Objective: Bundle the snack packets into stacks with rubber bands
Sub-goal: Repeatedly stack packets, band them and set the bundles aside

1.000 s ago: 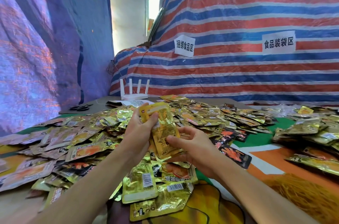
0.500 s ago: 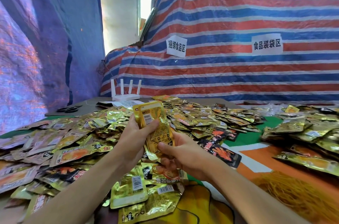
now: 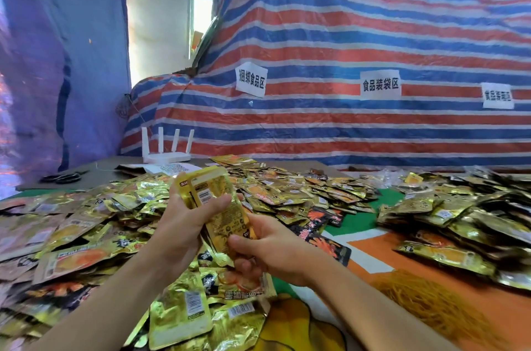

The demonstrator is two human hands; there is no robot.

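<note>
Above the heap of loose packets [image 3: 86,224], the left hand [image 3: 178,230] grips the stack's [image 3: 218,207] upper half while the right hand [image 3: 273,253] pinches its lower end, likely squaring it for banding.
</note>
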